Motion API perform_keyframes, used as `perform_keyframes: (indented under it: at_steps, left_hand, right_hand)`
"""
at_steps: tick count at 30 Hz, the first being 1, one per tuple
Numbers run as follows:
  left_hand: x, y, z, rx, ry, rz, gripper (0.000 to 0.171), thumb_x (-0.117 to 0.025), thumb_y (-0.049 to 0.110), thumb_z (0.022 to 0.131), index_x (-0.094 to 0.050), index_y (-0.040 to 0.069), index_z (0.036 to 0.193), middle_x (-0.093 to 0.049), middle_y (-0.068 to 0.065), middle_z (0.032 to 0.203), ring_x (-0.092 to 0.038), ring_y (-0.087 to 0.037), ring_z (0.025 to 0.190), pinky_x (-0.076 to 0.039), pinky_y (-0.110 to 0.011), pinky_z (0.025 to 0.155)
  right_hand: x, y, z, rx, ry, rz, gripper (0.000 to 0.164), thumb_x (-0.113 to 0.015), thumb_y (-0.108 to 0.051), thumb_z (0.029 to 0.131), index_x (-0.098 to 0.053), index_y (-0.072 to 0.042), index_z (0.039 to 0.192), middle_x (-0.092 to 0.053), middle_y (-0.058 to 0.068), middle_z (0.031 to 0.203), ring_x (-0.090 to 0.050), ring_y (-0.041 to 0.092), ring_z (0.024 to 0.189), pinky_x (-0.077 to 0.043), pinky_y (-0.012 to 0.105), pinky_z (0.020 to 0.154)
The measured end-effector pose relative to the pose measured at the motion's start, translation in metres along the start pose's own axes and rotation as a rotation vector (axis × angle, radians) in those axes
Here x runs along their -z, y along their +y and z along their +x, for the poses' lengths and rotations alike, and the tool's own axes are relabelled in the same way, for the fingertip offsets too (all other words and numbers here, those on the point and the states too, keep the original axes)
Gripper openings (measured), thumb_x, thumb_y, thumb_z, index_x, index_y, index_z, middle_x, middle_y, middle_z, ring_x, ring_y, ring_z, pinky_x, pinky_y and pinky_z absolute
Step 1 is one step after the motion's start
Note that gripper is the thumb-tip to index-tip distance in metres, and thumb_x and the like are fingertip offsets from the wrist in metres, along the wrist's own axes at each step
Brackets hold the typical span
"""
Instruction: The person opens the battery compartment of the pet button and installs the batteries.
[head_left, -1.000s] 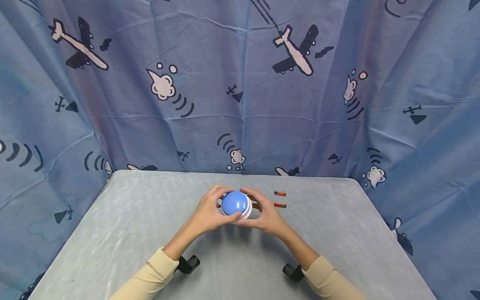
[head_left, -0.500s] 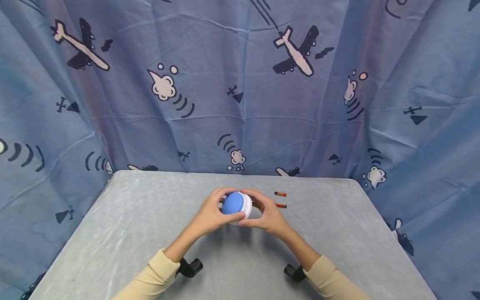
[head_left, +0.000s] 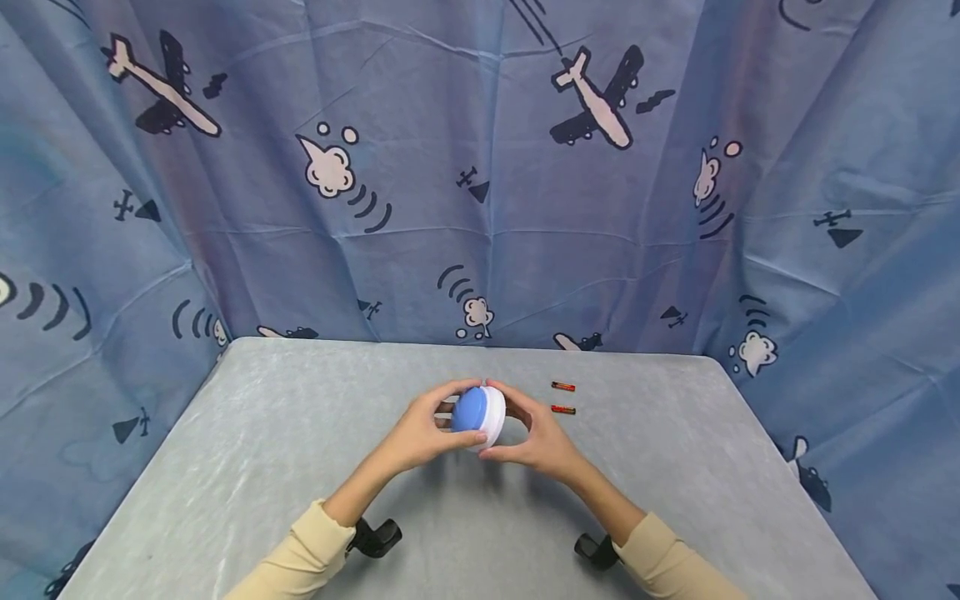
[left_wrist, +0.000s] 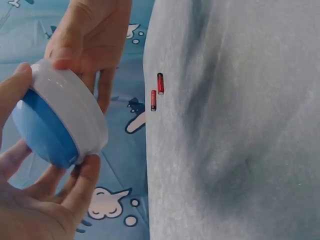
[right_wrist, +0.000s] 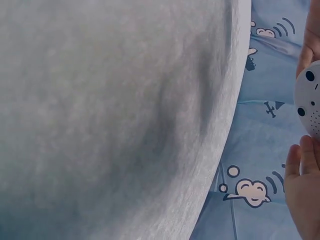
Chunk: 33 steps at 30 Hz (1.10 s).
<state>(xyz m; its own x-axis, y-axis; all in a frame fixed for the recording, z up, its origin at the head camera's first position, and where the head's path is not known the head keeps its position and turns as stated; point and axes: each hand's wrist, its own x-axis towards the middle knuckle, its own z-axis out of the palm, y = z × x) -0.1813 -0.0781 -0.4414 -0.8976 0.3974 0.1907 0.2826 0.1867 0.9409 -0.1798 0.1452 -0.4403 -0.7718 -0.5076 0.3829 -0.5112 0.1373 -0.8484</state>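
Note:
A round push button (head_left: 470, 410) with a blue dome and white base is held up above the table between both hands. My left hand (head_left: 422, 433) grips it from the left, thumb at the near side and fingers round the far side. My right hand (head_left: 543, 442) holds the white base by its rim from the right, thumb and fingers spread apart. In the left wrist view the button (left_wrist: 65, 115) is tilted, its dome towards the left palm. Dark round feet and small holes mark its white underside (right_wrist: 311, 100) in the right wrist view.
Two small red-and-black batteries, a far one (head_left: 563, 387) and a nearer one (head_left: 563, 410), lie on the grey-covered table (head_left: 300, 417) just right of the hands. A blue patterned curtain (head_left: 420, 167) hangs behind the table and at its sides.
The button has turned in the hands: its dome faced up towards the head camera and now faces left, showing more of the white base. Both hands keep nearly the same place.

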Motion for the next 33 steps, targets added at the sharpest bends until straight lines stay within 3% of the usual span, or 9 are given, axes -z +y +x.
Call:
perform_keyframes:
  at_steps: [9,15,20,24,29,33]
  left_hand:
    - [-0.004,-0.008,0.002,-0.005,-0.012,-0.150,0.063,-0.080,0.010,0.089,-0.052,0.006,0.146,-0.053,-0.019,0.142,-0.062,-0.035,0.116,-0.053,-0.042,0.093]
    - [-0.008,-0.008,0.000,0.033,-0.049,-0.204,0.067,-0.076,0.016,0.094,-0.044,0.010,0.153,-0.046,-0.018,0.148,-0.057,-0.034,0.123,-0.051,-0.044,0.097]
    - [-0.008,-0.010,0.000,-0.034,-0.086,-0.174,0.076,-0.079,0.012,0.090,-0.040,0.013,0.155,-0.043,-0.016,0.151,-0.054,-0.035,0.127,-0.050,-0.044,0.098]
    - [-0.006,-0.014,0.001,-0.091,-0.092,-0.091,0.072,-0.081,0.009,0.089,-0.045,0.009,0.151,-0.048,-0.014,0.146,-0.056,-0.037,0.123,-0.052,-0.042,0.096]
    - [-0.002,-0.015,-0.001,-0.059,-0.059,-0.030,0.070,-0.084,0.011,0.086,-0.050,0.006,0.146,-0.052,-0.013,0.142,-0.061,-0.035,0.118,-0.053,-0.043,0.094]
    - [0.000,-0.016,-0.002,-0.044,-0.073,0.003,0.071,-0.085,0.011,0.085,-0.048,0.003,0.146,-0.052,-0.017,0.143,-0.062,-0.035,0.117,-0.053,-0.044,0.094]
  right_hand:
    - [0.002,0.001,-0.001,-0.044,-0.022,0.047,0.093,-0.086,0.010,0.074,-0.036,0.007,0.152,-0.049,0.021,0.147,-0.051,0.036,0.130,-0.044,0.054,0.103]
    - [0.003,0.003,-0.003,-0.038,-0.022,0.061,0.095,-0.086,0.010,0.075,-0.032,0.008,0.153,-0.044,0.023,0.149,-0.049,0.041,0.131,-0.042,0.055,0.105]
    - [0.003,0.001,-0.004,-0.055,-0.024,0.025,0.094,-0.087,0.008,0.075,-0.034,0.007,0.153,-0.049,0.025,0.144,-0.051,0.043,0.127,-0.041,0.061,0.103]
    - [0.004,-0.001,-0.004,-0.063,-0.026,-0.024,0.092,-0.087,0.008,0.075,-0.037,0.008,0.152,-0.051,0.027,0.140,-0.053,0.046,0.121,-0.042,0.065,0.100]
    - [0.005,0.009,-0.005,-0.070,-0.015,-0.069,0.088,-0.088,0.010,0.072,-0.040,0.014,0.147,-0.050,0.030,0.139,-0.053,0.049,0.118,-0.046,0.064,0.095]
    - [0.006,0.028,-0.008,-0.074,-0.007,-0.106,0.089,-0.090,0.007,0.070,-0.043,0.011,0.146,-0.051,0.027,0.140,-0.053,0.045,0.119,-0.049,0.061,0.091]
